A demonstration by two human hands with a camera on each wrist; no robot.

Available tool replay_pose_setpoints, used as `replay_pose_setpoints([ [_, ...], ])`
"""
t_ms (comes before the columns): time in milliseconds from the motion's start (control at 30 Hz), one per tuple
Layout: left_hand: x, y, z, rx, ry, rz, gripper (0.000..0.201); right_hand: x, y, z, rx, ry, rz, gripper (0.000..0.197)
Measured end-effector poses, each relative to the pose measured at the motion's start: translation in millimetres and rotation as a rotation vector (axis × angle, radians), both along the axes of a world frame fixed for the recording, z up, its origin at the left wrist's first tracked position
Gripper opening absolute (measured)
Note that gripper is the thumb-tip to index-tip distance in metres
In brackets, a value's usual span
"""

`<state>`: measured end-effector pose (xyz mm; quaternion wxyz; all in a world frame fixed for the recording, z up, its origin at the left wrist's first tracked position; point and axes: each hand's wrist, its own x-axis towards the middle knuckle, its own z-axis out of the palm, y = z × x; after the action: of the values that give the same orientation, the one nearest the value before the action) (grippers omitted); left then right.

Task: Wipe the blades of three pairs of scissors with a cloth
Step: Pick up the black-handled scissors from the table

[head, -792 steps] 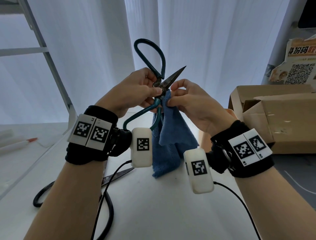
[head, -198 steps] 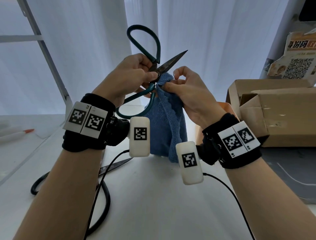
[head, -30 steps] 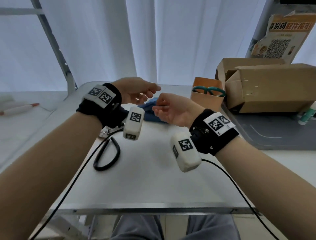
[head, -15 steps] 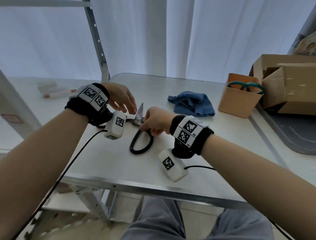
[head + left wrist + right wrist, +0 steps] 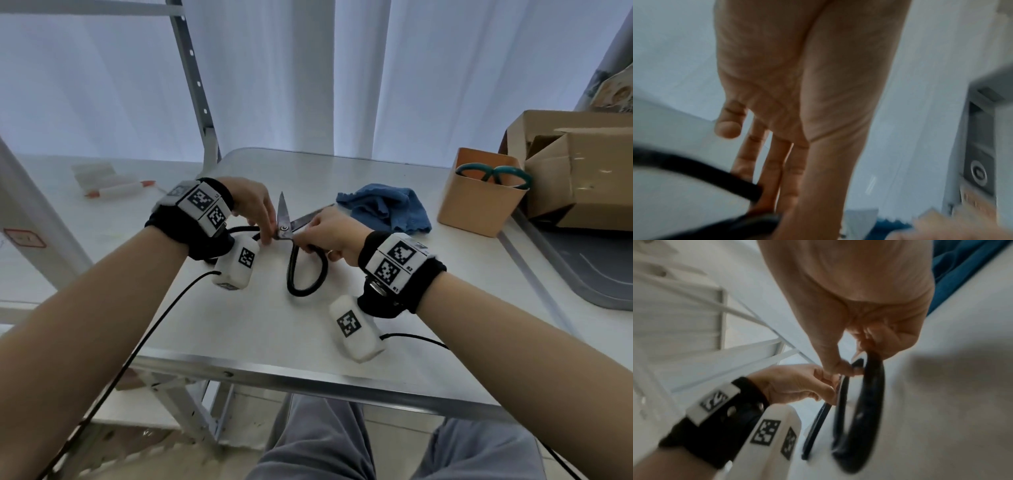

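Showing the head view: black-handled scissors (image 5: pixel 291 240) lie on the bench (image 5: pixel 239 325), blades spread, one pointing away and one toward the blue cloth (image 5: pixel 383 212), which lies just beyond them. The right hand (image 5: pixel 329 236) curls its fingers around the nearer handle loop; the left hand (image 5: pixel 253 205) reaches in beside the pivot. Green-handled scissors (image 5: pixel 493 173) stand in a cardboard cup (image 5: pixel 479 202).

Left wrist view: the fingers (image 5: pixel 774 170) extend almost straight across a black handle (image 5: pixel 694 168); blur leaves it uncertain whether they grip it or only touch.

Right wrist view: thumb and fingers (image 5: pixel 840 368) pinch the handle loop (image 5: pixel 859 410).

Hazard, as a judgement: with the blades open and both hands close to the pivot, lifting could swing an edge onto a finger.
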<state>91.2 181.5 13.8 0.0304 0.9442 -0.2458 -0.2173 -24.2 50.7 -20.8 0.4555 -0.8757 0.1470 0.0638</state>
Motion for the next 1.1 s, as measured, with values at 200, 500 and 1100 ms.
replay_pose_setpoints([
  [200, -5.3, -9.5, 18.3, -0.389, 0.104, 0.020, 0.012, -10.3, -34.2, 16.3, 0.320, -0.050, -0.188, 0.004],
  [500, -27.1, -61.4, 48.7, -0.769, 0.285, -0.096, 0.025, -31.2, -102.4, 53.7, 0.588, -0.198, -0.293, 0.023],
  [1100, -40.5, -126.6, 14.0, -1.900, 1.255, 0.227, 0.050, -32.6, -148.0, 52.6, 1.140, -0.475, -0.471, 0.021],
])
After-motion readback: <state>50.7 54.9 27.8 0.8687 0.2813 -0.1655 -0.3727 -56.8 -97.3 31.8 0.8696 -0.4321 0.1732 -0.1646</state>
